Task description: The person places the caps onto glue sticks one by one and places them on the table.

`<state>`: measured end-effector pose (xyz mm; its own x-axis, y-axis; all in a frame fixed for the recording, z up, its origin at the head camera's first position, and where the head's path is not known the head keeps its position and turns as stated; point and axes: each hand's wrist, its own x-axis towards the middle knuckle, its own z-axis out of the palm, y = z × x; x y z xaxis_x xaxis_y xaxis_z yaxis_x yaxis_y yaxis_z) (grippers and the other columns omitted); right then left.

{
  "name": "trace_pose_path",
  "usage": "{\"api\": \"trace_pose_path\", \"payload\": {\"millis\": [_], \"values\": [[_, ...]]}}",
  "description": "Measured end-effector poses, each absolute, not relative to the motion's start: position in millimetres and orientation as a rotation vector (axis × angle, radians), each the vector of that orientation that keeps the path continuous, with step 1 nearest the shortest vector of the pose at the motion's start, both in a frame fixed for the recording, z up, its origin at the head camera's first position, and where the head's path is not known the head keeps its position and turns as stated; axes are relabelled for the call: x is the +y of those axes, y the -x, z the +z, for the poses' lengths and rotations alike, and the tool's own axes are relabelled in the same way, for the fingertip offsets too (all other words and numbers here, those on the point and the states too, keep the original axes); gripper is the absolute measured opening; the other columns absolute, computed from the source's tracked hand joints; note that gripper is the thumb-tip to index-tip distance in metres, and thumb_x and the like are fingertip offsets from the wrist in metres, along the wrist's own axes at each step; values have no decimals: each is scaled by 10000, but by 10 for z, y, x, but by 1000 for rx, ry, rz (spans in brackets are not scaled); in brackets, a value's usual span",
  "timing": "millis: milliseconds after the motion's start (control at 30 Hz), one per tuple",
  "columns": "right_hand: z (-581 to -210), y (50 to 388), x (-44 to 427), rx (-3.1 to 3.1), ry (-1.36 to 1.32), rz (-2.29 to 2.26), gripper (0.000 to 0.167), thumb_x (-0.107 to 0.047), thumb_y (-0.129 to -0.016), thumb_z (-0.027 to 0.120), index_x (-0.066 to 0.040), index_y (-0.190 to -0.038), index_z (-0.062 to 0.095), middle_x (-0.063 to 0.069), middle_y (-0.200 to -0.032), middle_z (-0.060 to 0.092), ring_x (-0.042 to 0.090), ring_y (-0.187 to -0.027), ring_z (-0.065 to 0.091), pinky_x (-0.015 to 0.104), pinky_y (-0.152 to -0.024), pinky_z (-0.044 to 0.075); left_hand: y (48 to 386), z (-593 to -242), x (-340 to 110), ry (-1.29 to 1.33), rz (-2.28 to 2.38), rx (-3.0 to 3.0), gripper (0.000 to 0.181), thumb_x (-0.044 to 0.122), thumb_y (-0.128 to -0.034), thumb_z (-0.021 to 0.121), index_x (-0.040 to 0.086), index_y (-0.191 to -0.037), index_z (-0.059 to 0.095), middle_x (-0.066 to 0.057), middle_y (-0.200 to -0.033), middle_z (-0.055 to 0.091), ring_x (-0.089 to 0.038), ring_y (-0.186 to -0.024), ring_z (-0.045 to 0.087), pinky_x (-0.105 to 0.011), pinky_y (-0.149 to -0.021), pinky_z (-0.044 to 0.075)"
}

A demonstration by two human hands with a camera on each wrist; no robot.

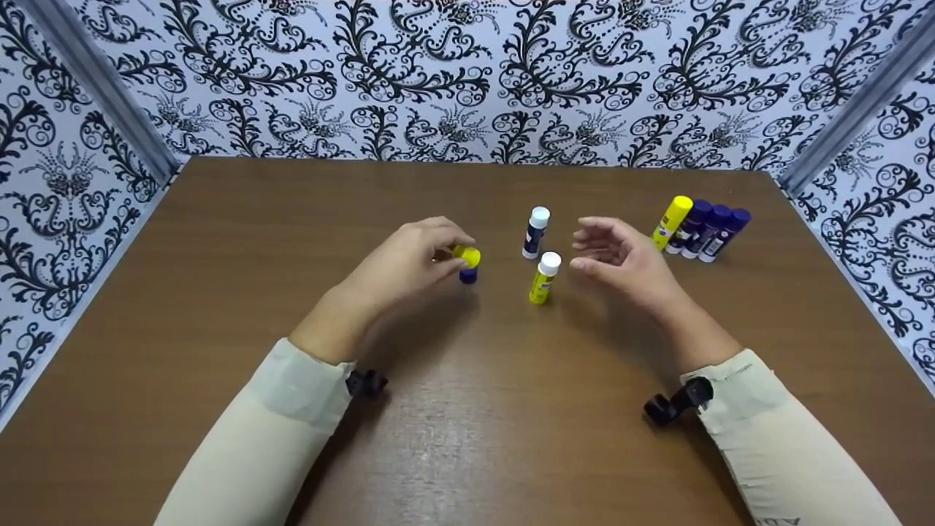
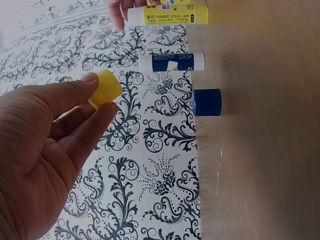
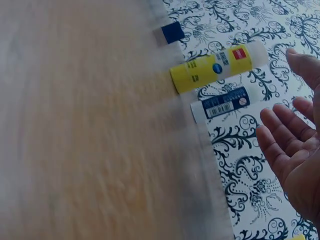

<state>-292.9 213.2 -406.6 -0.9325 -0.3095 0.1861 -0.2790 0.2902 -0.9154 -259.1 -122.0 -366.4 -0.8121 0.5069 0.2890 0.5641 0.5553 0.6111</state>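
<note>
In the head view my left hand [image 1: 401,265] pinches a yellow cap [image 1: 470,256] between thumb and fingertips. The left wrist view shows this cap [image 2: 106,89] held in the air, apart from a dark blue cap [image 2: 207,102] standing on the table. A yellow glue stick with a white cap [image 1: 544,279] stands upright between the hands. Just behind it is a dark blue glue stick with a white top [image 1: 535,233], also upright. My right hand [image 1: 630,264] is to the right of both, fingers apart and loosely bent, holding nothing.
A yellow glue stick [image 1: 672,222] and three dark blue ones [image 1: 705,231] stand in a close row at the right rear of the brown table [image 1: 438,438]. Patterned white panels [image 1: 467,80] rise behind the table and at both sides.
</note>
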Motion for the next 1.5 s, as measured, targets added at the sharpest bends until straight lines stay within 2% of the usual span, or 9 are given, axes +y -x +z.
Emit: {"api": "trace_pose_path", "payload": {"millis": [133, 233, 333, 700, 867, 1033, 1200, 1500], "values": [[-4106, 2938, 2078, 2459, 588, -1758, 580, -14, -905, 778, 30, -1426, 528, 94, -1258, 648, 229, -1171, 676, 215, -989, 571, 2591, -3671, -1211, 947, -1098, -2678, 222, 56, -968, 723, 10, -1184, 748, -101, -1151, 722, -220, -1071, 697, -286, -961, 604], [-4147, 2943, 2045, 2417, 593, -1759, 578, 9, -900, 770, 39, -1423, 526, 99, -1258, 646, 145, -1128, 683, 218, -978, 577, 2586, -3667, -1204, 947, -1088, -2679, 229, 59, -967, 726, 13, -1190, 747, -100, -1153, 723, -220, -1077, 690, -293, -960, 606], [-4186, 2944, 2021, 2379, 585, -1751, 582, 25, -906, 757, 58, -1431, 509, 136, -1273, 634, 114, -1110, 677, 224, -959, 588, 2579, -3658, -1194, 945, -1081, -2684, 237, 64, -967, 728, 23, -1200, 747, -96, -1163, 724, -220, -1087, 685, -290, -961, 604], [-4227, 2919, 1948, 2319, 581, -1680, 563, -19, -926, 750, 74, -1428, 512, 140, -1303, 646, 120, -1147, 672, 213, -982, 571, 2554, -3637, -1165, 974, -1057, -2679, 248, 74, -967, 730, 38, -1213, 744, -87, -1171, 724, -214, -1079, 689, -284, -962, 596], [-4249, 2919, 1930, 2332, 570, -1639, 504, -42, -929, 759, 40, -1388, 568, 98, -1271, 680, 163, -1168, 678, 207, -996, 559, 2540, -3636, -1149, 971, -1032, -2688, 255, 83, -964, 737, 45, -1217, 748, -77, -1181, 728, -207, -1090, 686, -294, -976, 590], [-4288, 2916, 1904, 2352, 529, -1590, 466, -69, -922, 777, 25, -1345, 603, 156, -1274, 686, 225, -1172, 677, 200, -972, 565, 2529, -3646, -1130, 979, -1036, -2690, 258, 79, -959, 743, 33, -1212, 747, -85, -1175, 728, -212, -1082, 694, -317, -980, 598], [-4334, 2916, 1887, 2352, 493, -1551, 436, -117, -925, 788, 15, -1308, 626, 181, -1262, 689, 229, -1133, 666, 196, -950, 565, 2521, -3653, -1110, 1000, -1037, -2693, 272, 78, -949, 755, 20, -1215, 741, -105, -1179, 725, -226, -1075, 704, -331, -977, 605], [-4352, 2912, 1884, 2374, 441, -1515, 376, -122, -936, 777, -26, -1279, 657, 140, -1257, 700, 247, -1137, 651, 207, -944, 563, 2497, -3648, -1093, 1029, -963, -2684, 272, 86, -955, 749, 17, -1218, 740, -101, -1197, 728, -233, -1111, 690, -306, -988, 593]]}}
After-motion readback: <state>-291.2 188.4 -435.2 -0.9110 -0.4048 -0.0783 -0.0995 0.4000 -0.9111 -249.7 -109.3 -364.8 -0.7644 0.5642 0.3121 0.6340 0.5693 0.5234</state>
